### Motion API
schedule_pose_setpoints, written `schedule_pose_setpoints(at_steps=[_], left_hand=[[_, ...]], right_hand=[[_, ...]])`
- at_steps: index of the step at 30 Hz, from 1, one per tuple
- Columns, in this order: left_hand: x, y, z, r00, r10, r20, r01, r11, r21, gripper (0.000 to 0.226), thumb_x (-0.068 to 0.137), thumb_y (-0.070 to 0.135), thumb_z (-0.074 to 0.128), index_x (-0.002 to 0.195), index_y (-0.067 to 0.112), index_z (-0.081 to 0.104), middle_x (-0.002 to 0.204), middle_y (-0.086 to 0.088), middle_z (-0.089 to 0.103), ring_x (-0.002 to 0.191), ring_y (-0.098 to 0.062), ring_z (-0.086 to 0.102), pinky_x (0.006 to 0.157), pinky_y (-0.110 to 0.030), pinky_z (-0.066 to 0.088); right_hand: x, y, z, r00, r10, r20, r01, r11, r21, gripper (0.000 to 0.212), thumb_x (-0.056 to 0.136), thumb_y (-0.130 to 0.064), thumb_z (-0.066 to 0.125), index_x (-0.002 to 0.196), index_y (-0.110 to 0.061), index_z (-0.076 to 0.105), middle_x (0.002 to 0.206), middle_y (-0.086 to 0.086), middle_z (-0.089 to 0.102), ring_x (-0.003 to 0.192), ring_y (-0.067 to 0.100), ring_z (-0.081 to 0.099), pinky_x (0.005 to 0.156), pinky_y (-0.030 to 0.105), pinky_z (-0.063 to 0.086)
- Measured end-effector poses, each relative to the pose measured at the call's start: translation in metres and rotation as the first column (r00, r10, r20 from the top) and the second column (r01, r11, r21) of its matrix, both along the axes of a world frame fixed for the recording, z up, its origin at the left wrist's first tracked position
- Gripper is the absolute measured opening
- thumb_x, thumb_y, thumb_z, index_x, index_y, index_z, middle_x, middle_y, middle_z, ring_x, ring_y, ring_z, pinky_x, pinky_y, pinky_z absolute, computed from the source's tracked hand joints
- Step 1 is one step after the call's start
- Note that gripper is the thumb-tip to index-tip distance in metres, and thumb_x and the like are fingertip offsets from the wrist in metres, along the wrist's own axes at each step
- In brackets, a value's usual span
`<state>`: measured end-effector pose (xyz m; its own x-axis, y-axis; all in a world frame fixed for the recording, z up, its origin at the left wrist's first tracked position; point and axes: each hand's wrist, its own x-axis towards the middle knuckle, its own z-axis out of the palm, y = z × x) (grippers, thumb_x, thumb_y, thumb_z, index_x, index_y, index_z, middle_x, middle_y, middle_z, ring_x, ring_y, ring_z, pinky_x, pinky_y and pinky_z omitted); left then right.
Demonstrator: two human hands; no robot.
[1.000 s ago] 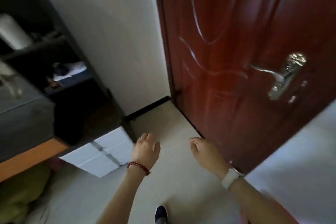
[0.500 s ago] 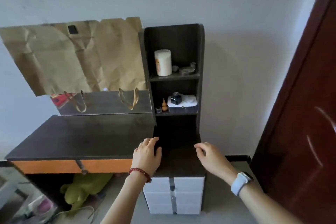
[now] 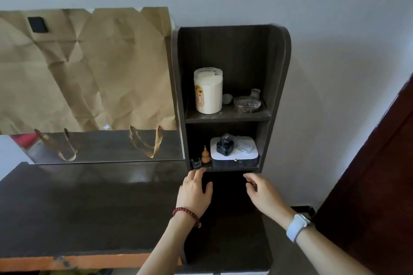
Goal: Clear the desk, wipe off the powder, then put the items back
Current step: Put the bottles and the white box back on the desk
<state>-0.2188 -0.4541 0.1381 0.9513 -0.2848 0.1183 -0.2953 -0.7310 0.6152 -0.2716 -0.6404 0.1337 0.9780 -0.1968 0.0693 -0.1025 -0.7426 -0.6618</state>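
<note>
A dark desk (image 3: 85, 205) stands against the wall, joined on its right to a dark shelf unit (image 3: 277, 69). The upper shelf holds a white canister (image 3: 208, 91), a small glass dish (image 3: 247, 104) and a little grey vase (image 3: 255, 94). On the lower shelf sit a white box (image 3: 243, 149) with a black ink bottle (image 3: 225, 146) on top, a small wooden gourd (image 3: 205, 154) and a tiny dark object (image 3: 196, 162). My left hand (image 3: 194, 192) and my right hand (image 3: 262, 192) hover just below the lower shelf, fingers relaxed, holding nothing.
A mirror (image 3: 100, 147) at the desk's back is mostly covered by crumpled brown paper (image 3: 89, 69) with two handles hanging down. A dark red door (image 3: 380, 185) stands at the right. The desk's front edge is orange (image 3: 89, 262).
The view swung from the door and floor up to the desk and shelf, then moved closer. Both hands rose toward the lower shelf and stayed empty.
</note>
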Motion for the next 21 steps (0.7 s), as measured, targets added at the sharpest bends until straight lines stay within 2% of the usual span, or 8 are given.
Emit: schedule_pose_setpoints(at_steps=[3,7,12,15,17,18,20,21], left_hand=[[0.043,-0.028,-0.006,1.0,0.004,-0.013,-0.004,1.0,-0.025,0.051,0.086,0.024,0.054,0.133,0.013,0.037,0.133,-0.007,0.042,0.123,-0.025,0.042,0.102,-0.034,0.038],[0.092,-0.064,-0.016,0.996,0.001,-0.088,-0.005,0.999,-0.043,0.062,0.084,0.024,0.058,0.138,0.009,0.029,0.139,-0.011,0.035,0.129,-0.027,0.033,0.109,-0.035,0.031],[0.132,-0.098,-0.03,0.989,-0.006,-0.146,0.013,0.999,0.049,0.071,0.086,0.029,0.057,0.142,0.011,0.018,0.145,-0.009,0.026,0.132,-0.028,0.025,0.111,-0.035,0.026],[0.144,-0.11,-0.036,0.99,0.026,-0.137,-0.009,0.992,0.127,0.076,0.085,0.034,0.058,0.142,0.008,0.015,0.145,-0.011,0.027,0.131,-0.031,0.025,0.112,-0.038,0.023],[0.15,-0.117,-0.04,0.994,0.035,-0.1,-0.015,0.979,0.203,0.08,0.084,0.039,0.058,0.142,0.007,0.014,0.145,-0.012,0.03,0.129,-0.032,0.028,0.112,-0.038,0.022],[0.152,-0.119,-0.042,0.995,0.043,-0.087,-0.022,0.973,0.231,0.082,0.083,0.041,0.058,0.142,0.007,0.013,0.144,-0.011,0.032,0.128,-0.032,0.029,0.112,-0.039,0.023],[0.157,-0.124,-0.045,0.994,0.064,-0.086,-0.041,0.969,0.245,0.085,0.08,0.042,0.06,0.142,0.006,0.013,0.144,-0.011,0.034,0.127,-0.033,0.031,0.11,-0.043,0.024],[0.16,-0.126,-0.046,0.993,0.076,-0.087,-0.053,0.969,0.242,0.085,0.08,0.041,0.061,0.142,0.006,0.014,0.144,-0.011,0.035,0.127,-0.034,0.032,0.11,-0.044,0.025]], right_hand=[[0.051,-0.019,-0.009,1.0,-0.014,0.021,0.015,0.998,-0.067,0.035,0.093,-0.015,0.045,0.128,-0.012,0.048,0.131,0.005,0.05,0.121,0.019,0.046,0.098,0.029,0.04],[0.115,-0.04,-0.023,1.0,0.001,-0.03,-0.007,0.98,-0.198,0.041,0.093,-0.015,0.044,0.133,-0.008,0.039,0.138,0.009,0.041,0.13,0.024,0.034,0.101,0.035,0.037],[0.163,-0.051,-0.047,0.998,-0.002,-0.065,-0.019,0.948,-0.318,0.05,0.089,-0.011,0.046,0.137,-0.01,0.035,0.147,0.008,0.028,0.138,0.024,0.016,0.111,0.033,0.025],[0.178,-0.057,-0.059,0.998,-0.033,-0.044,0.014,0.929,-0.369,0.057,0.081,-0.007,0.052,0.136,-0.011,0.038,0.146,0.015,0.03,0.138,0.033,0.014,0.112,0.045,0.024],[0.183,-0.057,-0.064,0.998,-0.048,-0.049,0.026,0.921,-0.39,0.06,0.077,-0.008,0.059,0.134,-0.009,0.041,0.142,0.02,0.035,0.136,0.04,0.021,0.108,0.052,0.029],[0.184,-0.057,-0.066,0.997,-0.055,-0.049,0.031,0.917,-0.397,0.061,0.073,-0.009,0.065,0.13,-0.006,0.046,0.137,0.023,0.042,0.131,0.042,0.031,0.102,0.053,0.036],[0.184,-0.055,-0.068,0.995,-0.097,-0.036,0.071,0.892,-0.447,0.06,0.06,-0.014,0.078,0.115,-0.004,0.058,0.113,0.024,0.059,0.107,0.044,0.054,0.079,0.05,0.049],[0.183,-0.055,-0.067,0.992,-0.129,-0.019,0.104,0.872,-0.479,0.056,0.056,-0.015,0.08,0.108,-0.005,0.061,0.101,0.023,0.063,0.095,0.043,0.058,0.071,0.046,0.05]])
